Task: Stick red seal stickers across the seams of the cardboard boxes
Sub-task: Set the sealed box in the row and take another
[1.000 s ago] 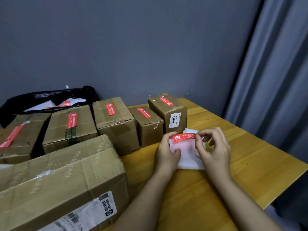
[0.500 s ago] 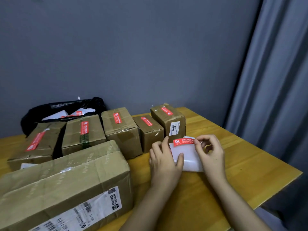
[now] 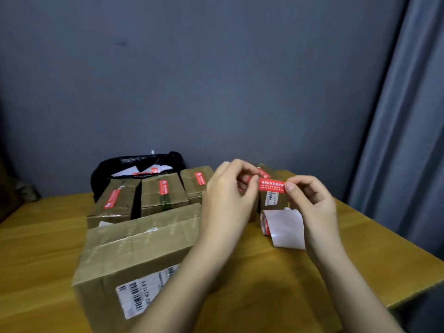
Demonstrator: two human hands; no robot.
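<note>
Red sticker (image 3: 272, 185) stretched flat between both hands, lifted clear of the table (image 3: 252, 296), long axis running nine to three. Left hand (image 3: 228, 200) pinching the left end between thumb and curled fingertips; right hand (image 3: 310, 200) pinching the right end the same way, remaining fingers loosely curled. Big unsealed box (image 3: 134, 251) lying at about eight o'clock from the sticker, down and left, nearer the left hand. Taped top seam running roughly eight to two, so probably needs a turn of the sticker to cross it. Sealed boxes (image 3: 163, 195) in a row at nine to ten o'clock, each carrying a red strip. Curled white backing sheet (image 3: 286, 227) resting on the table at six o'clock, just below the right hand.
</note>
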